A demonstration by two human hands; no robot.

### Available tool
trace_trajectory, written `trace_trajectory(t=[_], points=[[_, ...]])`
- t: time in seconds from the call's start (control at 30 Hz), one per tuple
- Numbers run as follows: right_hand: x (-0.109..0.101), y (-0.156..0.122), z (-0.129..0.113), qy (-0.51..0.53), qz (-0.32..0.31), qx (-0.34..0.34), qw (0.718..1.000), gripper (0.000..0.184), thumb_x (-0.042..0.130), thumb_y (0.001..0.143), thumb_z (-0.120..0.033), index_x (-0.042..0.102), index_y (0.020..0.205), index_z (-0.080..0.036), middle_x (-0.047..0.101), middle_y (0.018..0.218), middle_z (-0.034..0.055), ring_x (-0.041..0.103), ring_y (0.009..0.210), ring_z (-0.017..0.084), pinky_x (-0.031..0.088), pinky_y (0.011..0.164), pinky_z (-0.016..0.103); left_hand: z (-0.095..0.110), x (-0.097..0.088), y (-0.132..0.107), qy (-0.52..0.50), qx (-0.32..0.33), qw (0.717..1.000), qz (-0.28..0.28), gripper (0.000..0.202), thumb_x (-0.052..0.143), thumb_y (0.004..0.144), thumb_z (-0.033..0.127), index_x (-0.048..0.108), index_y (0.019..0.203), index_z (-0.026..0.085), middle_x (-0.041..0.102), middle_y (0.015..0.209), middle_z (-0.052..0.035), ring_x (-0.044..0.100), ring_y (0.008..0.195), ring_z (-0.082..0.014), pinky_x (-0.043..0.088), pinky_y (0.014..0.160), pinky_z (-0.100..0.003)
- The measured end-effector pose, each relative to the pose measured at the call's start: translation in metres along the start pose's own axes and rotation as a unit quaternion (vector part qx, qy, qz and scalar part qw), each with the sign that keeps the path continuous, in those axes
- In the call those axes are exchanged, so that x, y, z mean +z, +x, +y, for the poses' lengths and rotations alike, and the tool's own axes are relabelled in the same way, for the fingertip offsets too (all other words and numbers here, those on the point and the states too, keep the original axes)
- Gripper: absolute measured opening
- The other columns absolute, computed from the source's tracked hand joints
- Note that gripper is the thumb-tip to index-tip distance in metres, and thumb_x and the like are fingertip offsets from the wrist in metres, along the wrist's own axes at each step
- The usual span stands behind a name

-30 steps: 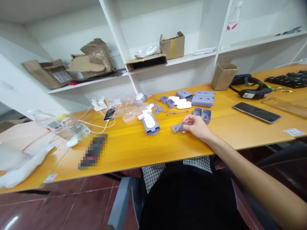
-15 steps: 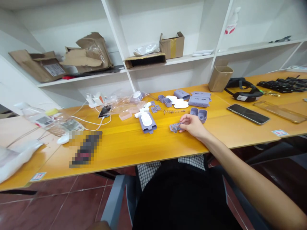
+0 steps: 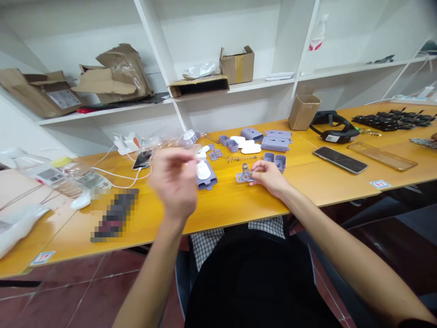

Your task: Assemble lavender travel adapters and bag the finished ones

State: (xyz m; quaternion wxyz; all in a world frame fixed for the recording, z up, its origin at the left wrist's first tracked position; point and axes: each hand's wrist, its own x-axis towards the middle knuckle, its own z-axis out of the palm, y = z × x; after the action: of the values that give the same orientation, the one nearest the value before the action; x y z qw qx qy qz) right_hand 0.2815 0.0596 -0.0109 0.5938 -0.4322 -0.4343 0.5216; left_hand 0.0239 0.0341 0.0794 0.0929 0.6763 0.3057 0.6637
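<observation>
No wording is being shown legibly anywhere in view. Small labels are being carried by several things, but all are too small or too blurred to be read: a printed label [image 3: 63, 99] on a cardboard box [image 3: 23, 93] on the left shelf, a label [image 3: 48, 175] on a plastic bottle [image 3: 34, 171] at the left end of the table [image 3: 232, 205], a tag [image 3: 330, 138] on a headset [image 3: 341, 127] near the back edge, and two red-and-blue stickers [image 3: 42, 258] [image 3: 379, 184] along the front edge.

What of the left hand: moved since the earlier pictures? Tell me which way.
Yes: the left hand rose from the view's bottom edge to above the yellow table, left of the lilac plastic housing.
</observation>
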Motion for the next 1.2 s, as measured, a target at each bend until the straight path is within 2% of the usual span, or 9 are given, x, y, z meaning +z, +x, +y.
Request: trace_trajectory(t=[0.07,0.13,0.17,0.23,0.3,0.4,0.57,0.93,1.2], points=[[0.001,0.000,0.000,0.024,-0.003,0.014,1.000,0.036,0.089,0.054,-0.017,0.063,0.078,-0.021,0.070,0.069,-0.0025,0.070,0.061,0.016,0.065,0.056,0.030,-0.014,0.019,-0.009,-0.002,-0.082,0.991,-0.108,0.013,0.073,0.092,0.020,0.073,0.105,0.020,0.074,0.106,-0.0066,0.072,0.099,-0.0213,0.063,0.086,-0.036],[0.001,-0.001,-0.001,0.044,-0.015,0.026,0.999,0.037,0.090,0.054,-0.017,0.063,0.078,-0.021,0.070,0.068,-0.0023,0.071,0.063,0.016,0.066,0.058,0.031,-0.028,0.041,-0.021,-0.018,-0.201,0.958,-0.205,0.022,0.072,0.086,0.012,0.072,0.107,0.019,0.075,0.114,-0.0091,0.074,0.101,-0.0221,0.064,0.084,-0.036],[0.001,-0.001,-0.001,0.052,-0.022,0.030,0.998,0.036,0.090,0.055,-0.018,0.063,0.079,-0.021,0.070,0.069,-0.0019,0.071,0.064,0.017,0.066,0.058,0.032,-0.034,0.051,-0.027,-0.033,-0.256,0.940,-0.223,0.028,0.071,0.084,0.010,0.070,0.111,0.018,0.074,0.121,-0.0112,0.074,0.103,-0.0232,0.064,0.085,-0.037],[0.002,-0.001,-0.002,0.062,-0.033,0.032,0.997,0.036,0.090,0.056,-0.019,0.062,0.079,-0.021,0.071,0.070,-0.0009,0.072,0.065,0.017,0.066,0.058,0.031,-0.040,0.066,-0.039,-0.067,-0.317,0.919,-0.223,0.032,0.070,0.084,0.008,0.069,0.115,0.018,0.071,0.132,-0.0134,0.075,0.106,-0.0237,0.065,0.091,-0.041],[0.002,-0.002,-0.002,0.064,-0.042,0.034,0.997,0.036,0.090,0.057,-0.019,0.062,0.079,-0.020,0.072,0.071,-0.0008,0.071,0.064,0.016,0.065,0.057,0.031,-0.040,0.074,-0.047,-0.100,-0.349,0.906,-0.216,0.032,0.071,0.085,0.008,0.069,0.116,0.017,0.071,0.134,-0.0144,0.075,0.106,-0.0234,0.064,0.095,-0.042],[0.003,-0.002,-0.001,0.062,-0.051,0.033,0.996,0.036,0.091,0.057,-0.018,0.062,0.079,-0.020,0.071,0.071,-0.0023,0.071,0.065,0.015,0.065,0.058,0.029,-0.035,0.078,-0.054,-0.143,-0.391,0.883,-0.216,0.029,0.072,0.088,0.010,0.070,0.117,0.015,0.073,0.130,-0.0148,0.077,0.095,-0.0199,0.066,0.088,-0.038],[0.003,-0.003,0.000,0.061,-0.060,0.033,0.996,0.036,0.092,0.059,-0.018,0.062,0.079,-0.020,0.070,0.070,-0.0034,0.070,0.065,0.014,0.065,0.058,0.028,-0.035,0.079,-0.051,-0.159,-0.418,0.870,-0.207,0.024,0.075,0.088,0.007,0.072,0.111,0.013,0.075,0.120,-0.0120,0.075,0.070,-0.0108,0.067,0.076,-0.028],[0.007,-0.006,-0.001,0.035,-0.078,0.035,0.996,0.040,0.096,0.058,-0.021,0.063,0.080,-0.020,0.072,0.075,-0.0023,0.072,0.063,0.014,0.067,0.062,0.032,-0.037,0.074,-0.055,-0.197,-0.430,0.852,-0.224,0.024,0.089,0.083,0.016,0.071,0.097,0.011,0.077,0.091,-0.0061,0.077,0.071,-0.0136,0.067,0.070,-0.025],[0.006,-0.011,-0.009,0.012,-0.117,0.029,0.993,0.042,0.100,0.061,-0.028,0.066,0.083,-0.019,0.071,0.073,-0.0012,0.074,0.068,0.017,0.068,0.065,0.034,-0.035,0.072,-0.053,-0.202,-0.482,0.831,-0.193,0.022,0.088,0.081,0.008,0.070,0.093,0.011,0.077,0.078,-0.0045,0.075,0.063,-0.0132,0.064,0.063,-0.023]])
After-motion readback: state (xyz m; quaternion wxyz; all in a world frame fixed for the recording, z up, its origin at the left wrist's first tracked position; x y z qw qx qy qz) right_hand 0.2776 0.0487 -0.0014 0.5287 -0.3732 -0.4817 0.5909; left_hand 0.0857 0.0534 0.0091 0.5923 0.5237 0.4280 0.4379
